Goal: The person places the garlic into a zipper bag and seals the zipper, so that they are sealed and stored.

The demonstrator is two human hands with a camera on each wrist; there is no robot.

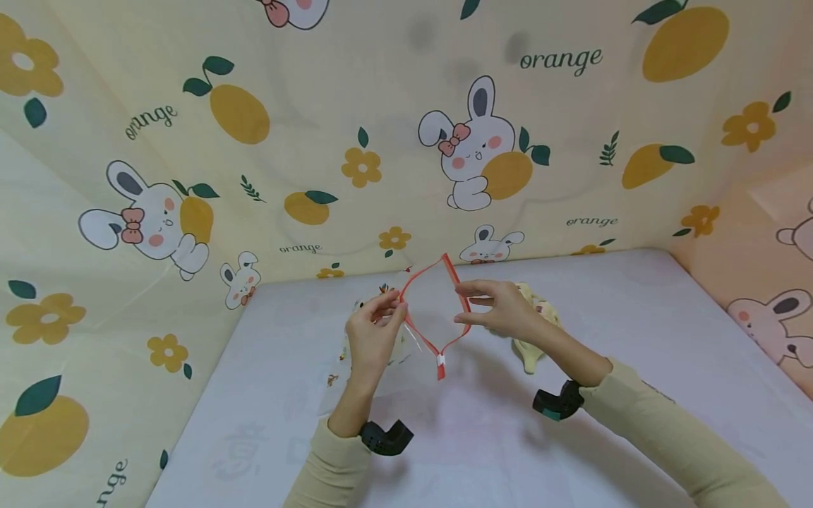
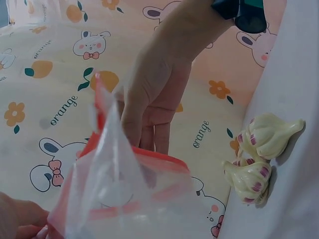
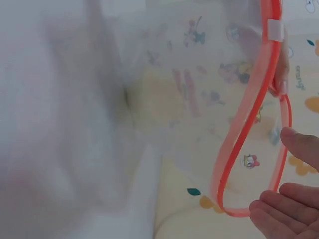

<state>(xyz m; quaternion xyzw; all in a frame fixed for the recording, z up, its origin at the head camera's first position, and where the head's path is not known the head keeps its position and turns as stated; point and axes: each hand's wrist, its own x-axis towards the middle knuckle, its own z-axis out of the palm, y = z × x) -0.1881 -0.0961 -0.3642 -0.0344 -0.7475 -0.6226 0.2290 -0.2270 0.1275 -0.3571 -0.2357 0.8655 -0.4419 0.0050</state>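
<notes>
A clear zip bag (image 1: pixel 441 344) with a red zip rim and small cartoon prints is held up above the table, its mouth spread wide. On the left side of the rim, my left hand (image 1: pixel 376 331) pinches the bag between thumb and fingers. At the opposite side my right hand (image 1: pixel 504 310) touches the red rim, its thumb and fingers extended and apart. A white slider (image 3: pixel 275 30) sits on the rim. Garlic bulbs (image 2: pixel 273 135), pale yellow with purple patches, lie on the table behind my right hand, partly hidden by it in the head view.
The pale table (image 1: pixel 267 395) meets a cream cloth wall (image 1: pixel 394 204) printed with rabbits and oranges at its back edge. Black wrist cameras (image 1: pixel 386 437) are strapped to both wrists.
</notes>
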